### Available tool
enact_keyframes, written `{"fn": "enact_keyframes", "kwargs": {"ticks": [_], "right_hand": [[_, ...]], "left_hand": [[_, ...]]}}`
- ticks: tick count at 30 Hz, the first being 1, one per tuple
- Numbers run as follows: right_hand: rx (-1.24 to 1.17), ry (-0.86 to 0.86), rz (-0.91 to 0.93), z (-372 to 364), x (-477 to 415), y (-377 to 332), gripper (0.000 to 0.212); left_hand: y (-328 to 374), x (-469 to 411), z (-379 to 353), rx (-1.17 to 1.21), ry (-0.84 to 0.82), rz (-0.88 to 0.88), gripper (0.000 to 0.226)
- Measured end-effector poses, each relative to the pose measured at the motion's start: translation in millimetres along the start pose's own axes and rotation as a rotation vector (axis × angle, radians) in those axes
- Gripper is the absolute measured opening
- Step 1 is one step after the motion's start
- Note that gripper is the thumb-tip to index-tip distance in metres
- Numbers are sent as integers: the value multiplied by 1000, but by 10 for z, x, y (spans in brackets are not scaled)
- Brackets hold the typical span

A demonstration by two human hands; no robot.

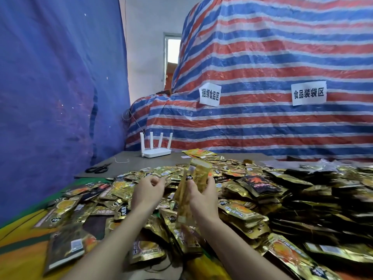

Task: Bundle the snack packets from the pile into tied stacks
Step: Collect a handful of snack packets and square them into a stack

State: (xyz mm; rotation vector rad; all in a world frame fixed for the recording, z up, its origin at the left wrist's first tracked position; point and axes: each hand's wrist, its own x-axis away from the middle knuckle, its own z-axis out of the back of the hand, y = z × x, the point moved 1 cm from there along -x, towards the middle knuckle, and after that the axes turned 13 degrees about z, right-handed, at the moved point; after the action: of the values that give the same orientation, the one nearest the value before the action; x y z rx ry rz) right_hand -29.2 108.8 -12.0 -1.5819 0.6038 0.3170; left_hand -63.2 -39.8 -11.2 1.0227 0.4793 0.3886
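Glossy foil packets [189,190] in right hand [203,196]

Heaped packets [252,199] fill the foreground; bare board [141,164] lies open between scissors [98,168] and router [156,152], striped tarp [262,128] walling behind.

Even daylight from the rear doorway [173,55]; edges bend, near packets [66,245] blur.

Only two arms of the person show. Left hand [148,190] and right hand [203,199] are bare, and the forearms are bare as far up as they show. Slim wrists. Fingers are a bit blurred, nails too small to make out. Clothing is out of view.
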Motion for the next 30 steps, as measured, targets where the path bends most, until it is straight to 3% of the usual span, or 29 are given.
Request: {"fn": "enact_keyframes", "kwargs": {"ticks": [2,5,8,11,13,16,18,20,22,25,30], "right_hand": [[23,-6,13,-13,17,71,9],[3,-8,-13,12,27,217,5],[-67,-28,-63,61,2,294,12],[-87,-76,-87,97,14,314,21],[-89,-46,-94,96,-2,351,11],[-131,3,-135,103,7,311,3],[-204,18,-180,107,23,274,24],[-237,29,-221,96,22,242,54],[-261,45,-240,84,24,202,65],[-318,43,-252,70,29,137,41],[-291,-34,-181,81,84,-30,30]], "left_hand": [[-112,-190,-9,-299,-28,47,12],[-308,-441,-108,-680,-281,59,54],[-310,-559,-161,-783,-482,-22,57],[-249,-572,-200,-1023,-406,-208,48],[-224,-526,-210,-1074,-341,-306,40],[-158,-482,-134,-800,-237,-273,20],[-31,-428,-24,-563,-88,-263,14],[107,-350,84,-297,45,-254,22],[236,-231,181,53,46,-226,20],[324,43,282,406,-85,-168,5],[154,418,259,463,-181,-124,6]]}}
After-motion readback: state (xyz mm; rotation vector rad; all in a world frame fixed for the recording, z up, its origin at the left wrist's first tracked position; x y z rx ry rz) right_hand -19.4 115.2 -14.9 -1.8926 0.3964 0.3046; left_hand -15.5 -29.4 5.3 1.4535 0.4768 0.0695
